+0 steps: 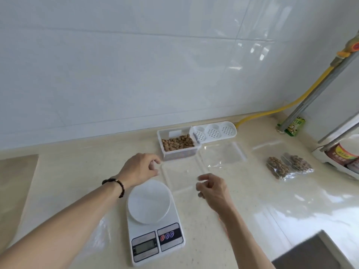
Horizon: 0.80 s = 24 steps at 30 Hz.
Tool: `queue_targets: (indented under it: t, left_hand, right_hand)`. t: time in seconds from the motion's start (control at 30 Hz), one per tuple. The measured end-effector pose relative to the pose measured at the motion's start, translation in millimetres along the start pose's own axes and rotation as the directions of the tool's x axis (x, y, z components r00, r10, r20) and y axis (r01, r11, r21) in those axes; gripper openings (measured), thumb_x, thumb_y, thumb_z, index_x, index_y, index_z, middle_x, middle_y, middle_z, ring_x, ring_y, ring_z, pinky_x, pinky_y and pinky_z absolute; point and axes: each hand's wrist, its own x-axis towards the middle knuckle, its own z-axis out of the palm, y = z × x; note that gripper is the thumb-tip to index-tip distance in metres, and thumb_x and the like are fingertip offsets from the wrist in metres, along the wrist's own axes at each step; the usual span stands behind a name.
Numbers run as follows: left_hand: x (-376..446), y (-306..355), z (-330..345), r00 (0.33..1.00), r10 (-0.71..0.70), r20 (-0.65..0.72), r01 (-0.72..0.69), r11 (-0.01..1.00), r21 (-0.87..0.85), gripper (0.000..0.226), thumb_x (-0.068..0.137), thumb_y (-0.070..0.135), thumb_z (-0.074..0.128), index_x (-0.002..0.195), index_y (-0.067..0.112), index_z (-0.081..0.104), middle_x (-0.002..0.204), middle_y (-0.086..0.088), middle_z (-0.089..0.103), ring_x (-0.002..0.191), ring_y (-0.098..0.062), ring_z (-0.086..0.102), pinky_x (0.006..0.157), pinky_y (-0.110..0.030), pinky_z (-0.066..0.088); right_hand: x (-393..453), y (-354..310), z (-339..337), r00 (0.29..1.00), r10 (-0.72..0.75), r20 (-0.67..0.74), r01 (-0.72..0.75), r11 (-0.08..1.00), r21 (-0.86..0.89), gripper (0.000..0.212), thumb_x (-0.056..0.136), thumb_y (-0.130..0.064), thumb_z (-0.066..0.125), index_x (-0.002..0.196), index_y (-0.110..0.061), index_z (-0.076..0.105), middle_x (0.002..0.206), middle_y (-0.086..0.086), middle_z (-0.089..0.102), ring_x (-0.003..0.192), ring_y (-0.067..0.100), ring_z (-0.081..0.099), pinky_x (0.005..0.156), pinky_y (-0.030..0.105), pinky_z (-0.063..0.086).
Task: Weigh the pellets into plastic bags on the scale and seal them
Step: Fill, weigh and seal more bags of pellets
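Left hand (140,168) and right hand (211,188) each pinch an edge of empty clear bag (180,176); scale (153,220) just below them; pellet tub (177,145) beyond.

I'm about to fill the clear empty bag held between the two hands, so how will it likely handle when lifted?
The empty bag looks thin and transparent, so it is probably floppy and very light. The left hand and right hand each pinch an edge, which suggests it needs both to stay spread. Its glossy film may be slippery.
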Motion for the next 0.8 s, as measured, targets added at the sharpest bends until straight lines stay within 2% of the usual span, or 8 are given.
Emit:
queue_targets:
  t: [0.07,0.17,0.27,0.37,0.47,0.6,0.7,0.8]
  left_hand:
    - [-7,-17,2,0.999,-0.02,-0.044,0.022,0.999,0.046,0.023,0.083,0.028,0.072,0.105,0.023,0.066,0.076,0.017,0.061,0.078,-0.008,0.058,0.072,-0.027,0.046]
    - [-7,-32,12,0.993,0.041,-0.113,-0.026,0.991,0.131,0.028,0.084,0.027,0.069,0.112,0.022,0.064,0.089,0.011,0.061,0.091,-0.015,0.056,0.08,-0.031,0.044]
    - [-5,-43,26,0.973,0.122,-0.196,-0.059,0.952,0.301,0.036,0.079,0.027,0.073,0.113,0.018,0.065,0.103,-0.001,0.064,0.103,-0.026,0.057,0.094,-0.041,0.036]
    - [-15,-48,37,0.955,0.11,-0.277,-0.006,0.937,0.35,0.039,0.074,0.025,0.076,0.11,0.016,0.065,0.108,-0.007,0.064,0.106,-0.029,0.058,0.103,-0.053,0.033]
    - [-36,-56,44,0.961,0.116,-0.251,-0.022,0.938,0.347,0.039,0.075,0.025,0.074,0.111,0.013,0.064,0.111,-0.008,0.062,0.111,-0.029,0.056,0.104,-0.057,0.034]
    - [-75,-69,56,0.973,0.07,-0.22,0.007,0.944,0.331,0.038,0.085,0.033,0.057,0.118,0.012,0.059,0.116,-0.009,0.057,0.118,-0.032,0.051,0.103,-0.053,0.038]
    - [-108,-68,71,0.977,0.019,-0.214,0.047,0.953,0.299,0.052,0.09,0.043,0.036,0.124,0.008,0.055,0.121,-0.011,0.055,0.121,-0.032,0.049,0.101,-0.048,0.043]
    - [-143,-64,95,0.978,-0.02,-0.208,0.077,0.96,0.268,0.059,0.094,0.047,0.031,0.133,0.006,0.046,0.133,-0.015,0.049,0.126,-0.032,0.045,0.105,-0.045,0.041]
  right_hand:
    - [-11,5,23,0.997,0.081,0.006,-0.081,0.996,0.033,0.011,0.087,-0.008,0.067,0.095,-0.015,0.069,0.07,0.002,0.072,0.058,0.01,0.066,0.066,0.038,0.057]
    - [-18,13,48,0.983,0.184,-0.014,-0.179,0.972,0.152,0.008,0.087,-0.005,0.067,0.093,-0.01,0.068,0.074,0.007,0.072,0.055,0.011,0.063,0.059,0.031,0.052]
    - [-18,22,62,0.968,0.248,-0.033,-0.234,0.943,0.238,0.007,0.086,0.0,0.065,0.091,-0.006,0.066,0.075,0.012,0.069,0.055,0.015,0.06,0.056,0.029,0.049]
    - [-15,30,72,0.958,0.285,-0.035,-0.266,0.928,0.263,0.007,0.086,0.0,0.065,0.09,-0.006,0.066,0.075,0.012,0.068,0.057,0.016,0.059,0.057,0.028,0.05]
    - [-9,39,80,0.955,0.293,-0.046,-0.276,0.935,0.222,0.004,0.088,-0.012,0.065,0.091,-0.009,0.065,0.078,0.01,0.07,0.06,0.017,0.063,0.062,0.032,0.054]
    - [-16,45,81,0.96,0.257,-0.11,-0.248,0.965,0.088,0.021,0.095,-0.035,0.054,0.1,-0.016,0.06,0.097,0.001,0.067,0.09,0.023,0.064,0.086,0.043,0.054]
    - [-36,51,77,0.978,0.189,-0.093,-0.191,0.982,-0.012,0.027,0.1,-0.035,0.044,0.112,-0.014,0.057,0.1,-0.001,0.059,0.097,0.021,0.056,0.085,0.035,0.045]
    - [-62,70,77,0.996,0.082,-0.041,-0.087,0.987,-0.133,0.026,0.101,-0.032,0.042,0.11,-0.012,0.057,0.101,0.003,0.061,0.097,0.024,0.056,0.08,0.035,0.041]
